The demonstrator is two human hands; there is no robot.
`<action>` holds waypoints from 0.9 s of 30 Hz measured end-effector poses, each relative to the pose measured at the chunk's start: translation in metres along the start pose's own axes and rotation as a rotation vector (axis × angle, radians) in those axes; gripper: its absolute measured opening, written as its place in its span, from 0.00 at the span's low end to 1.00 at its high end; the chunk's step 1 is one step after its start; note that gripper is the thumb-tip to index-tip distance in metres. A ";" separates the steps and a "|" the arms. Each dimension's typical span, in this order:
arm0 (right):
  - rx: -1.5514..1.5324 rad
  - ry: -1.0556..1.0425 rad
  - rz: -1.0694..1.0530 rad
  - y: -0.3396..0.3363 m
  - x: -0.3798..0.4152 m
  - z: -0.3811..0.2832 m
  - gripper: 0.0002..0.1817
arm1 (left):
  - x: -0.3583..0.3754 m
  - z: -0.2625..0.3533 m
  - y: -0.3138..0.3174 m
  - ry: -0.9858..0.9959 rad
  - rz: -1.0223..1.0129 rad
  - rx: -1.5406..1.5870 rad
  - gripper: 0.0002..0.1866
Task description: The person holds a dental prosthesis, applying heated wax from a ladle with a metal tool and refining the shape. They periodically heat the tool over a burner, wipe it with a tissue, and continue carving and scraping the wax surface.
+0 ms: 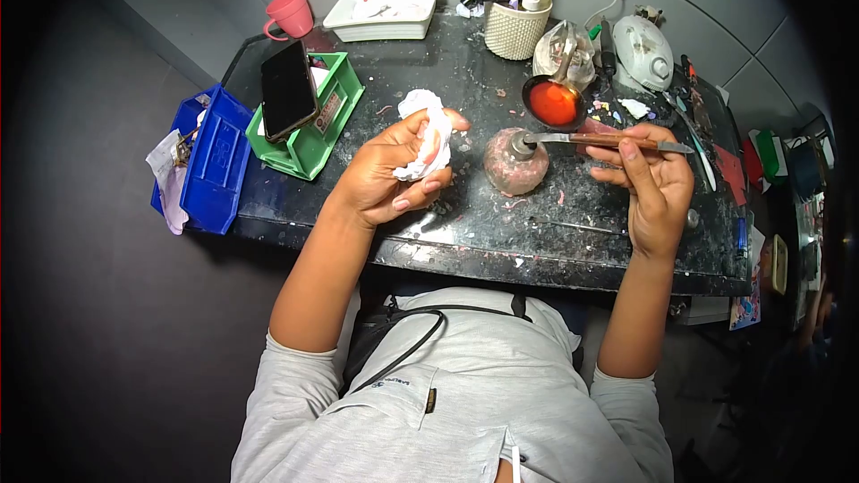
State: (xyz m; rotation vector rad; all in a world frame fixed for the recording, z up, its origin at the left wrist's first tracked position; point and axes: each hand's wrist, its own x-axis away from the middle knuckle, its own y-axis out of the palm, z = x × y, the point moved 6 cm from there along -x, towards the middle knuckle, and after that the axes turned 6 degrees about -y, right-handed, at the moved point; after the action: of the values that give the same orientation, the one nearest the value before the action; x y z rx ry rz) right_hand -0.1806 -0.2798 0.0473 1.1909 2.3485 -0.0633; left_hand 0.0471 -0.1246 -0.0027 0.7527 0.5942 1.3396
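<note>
My left hand (389,170) is closed around a white irregular lump (433,143) with a pinkish patch on it, raised over the table's front part. In my right hand (655,183) is a wax knife (595,139) with a brown wooden handle and metal ends, pinched between thumb and fingers. It lies nearly level, its left blade end at the dark top of a round spirit lamp (516,168). Pink smears cover the lamp's body. Just behind the knife stands a dark ladle (528,109) holding glossy red-orange stuff.
Left on the black table (403,246) are a green bin (335,116) with a phone (288,89) leaning on it and a blue bin (215,165). Behind stand a pink mug (291,12), a white tray (385,31) and a woven cup (514,33). Tools and scraps lie right.
</note>
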 end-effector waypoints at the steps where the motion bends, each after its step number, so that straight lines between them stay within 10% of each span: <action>1: 0.000 -0.003 0.002 0.000 0.000 0.000 0.10 | 0.000 0.000 0.000 0.001 0.000 0.001 0.22; 27: 0.052 -0.228 0.028 -0.008 0.000 -0.014 0.09 | -0.004 0.001 0.006 0.053 0.096 -0.264 0.21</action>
State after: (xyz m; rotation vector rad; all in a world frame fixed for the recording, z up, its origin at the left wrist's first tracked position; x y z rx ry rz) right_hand -0.1920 -0.2810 0.0578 1.1751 2.1422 -0.2392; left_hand 0.0435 -0.1279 0.0029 0.5369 0.4160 1.4966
